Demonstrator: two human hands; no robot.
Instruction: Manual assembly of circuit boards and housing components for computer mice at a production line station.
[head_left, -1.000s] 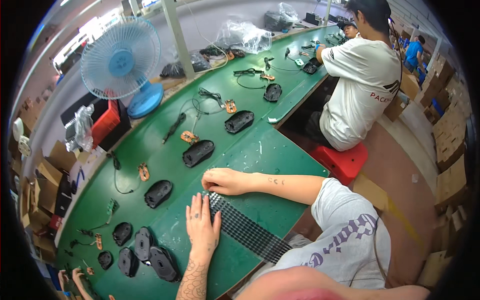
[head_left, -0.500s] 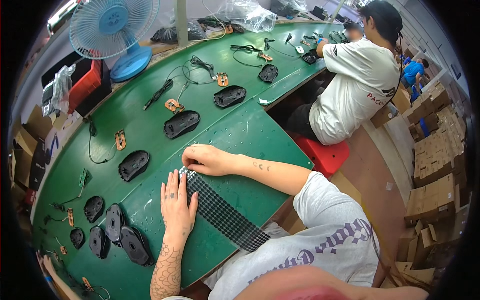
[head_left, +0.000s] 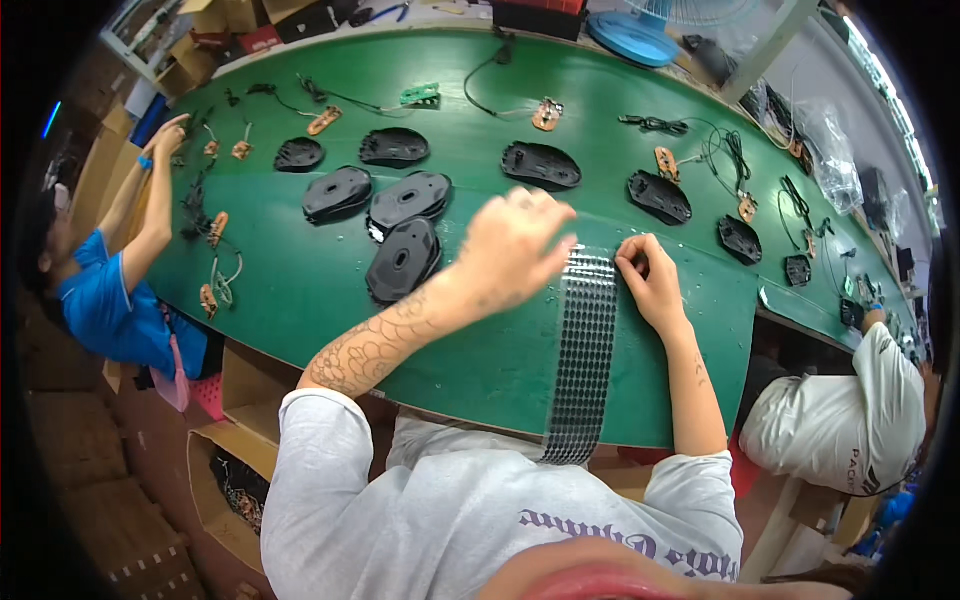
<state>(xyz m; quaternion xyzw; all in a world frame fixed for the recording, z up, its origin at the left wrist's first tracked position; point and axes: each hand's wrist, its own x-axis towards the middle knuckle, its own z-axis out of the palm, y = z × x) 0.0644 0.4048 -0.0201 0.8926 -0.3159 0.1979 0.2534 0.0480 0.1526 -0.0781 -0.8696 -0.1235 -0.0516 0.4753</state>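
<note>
A long clear sheet [head_left: 583, 345] with rows of small black round pads lies in front of me, its near end hanging at the table's edge against my shirt. My left hand [head_left: 510, 250] is above the table at the sheet's far left corner, thumb and fingers apart, slightly blurred. Beside the far right corner, my right hand [head_left: 652, 285] has its fingertips pinched together; whatever is between them is too small to make out. To the left lie black computer mouse shells [head_left: 403, 260], several with an oval recess. A black open half shell [head_left: 540, 165] sits beyond my left hand.
Further open shells [head_left: 658, 197], orange circuit boards [head_left: 547, 114] and coiled black cables [head_left: 655, 125] are spread over the green table [head_left: 480, 350]. A person in blue [head_left: 125, 290] works at the left, another in white [head_left: 840, 410] at the right. A blue fan [head_left: 635, 38] stands behind.
The view has turned left. My left hand has lifted off the sheet's edge, and my right hand has come off its far end to the right side.
</note>
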